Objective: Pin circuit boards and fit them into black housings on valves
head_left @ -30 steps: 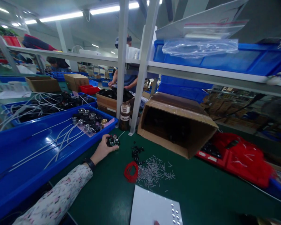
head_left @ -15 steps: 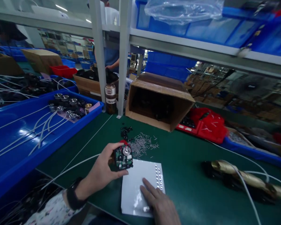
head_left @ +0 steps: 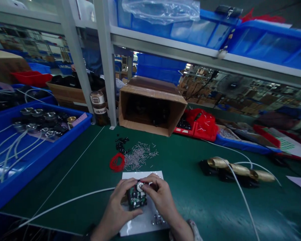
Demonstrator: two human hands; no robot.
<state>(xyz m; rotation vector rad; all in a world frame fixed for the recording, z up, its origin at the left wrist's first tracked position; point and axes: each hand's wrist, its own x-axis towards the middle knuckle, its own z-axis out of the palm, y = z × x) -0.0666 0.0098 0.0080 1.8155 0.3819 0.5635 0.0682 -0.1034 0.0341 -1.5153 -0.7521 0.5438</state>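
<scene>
My left hand [head_left: 117, 204] grips a small round black part with a green circuit board [head_left: 136, 198] on its face, held just above a white sheet [head_left: 140, 222] on the green table. My right hand [head_left: 160, 199] is closed, its fingertips pinched on the top of the same part near a silvery round piece. A white cable [head_left: 65, 202] runs from the part to the left. Small shiny pieces [head_left: 157, 219] lie on the sheet under my right hand.
A red ring bundle [head_left: 117, 162], a heap of small metal pins [head_left: 138, 155] and black bits [head_left: 121, 144] lie beyond the sheet. A blue tray [head_left: 27, 157] with parts is left, an open cardboard box [head_left: 150, 108] behind, a gold-ended tool [head_left: 230, 167] right.
My left hand brought the part from the blue tray's corner to above the white sheet. My right hand left the sheet and closed on the part. The view tilted down and right.
</scene>
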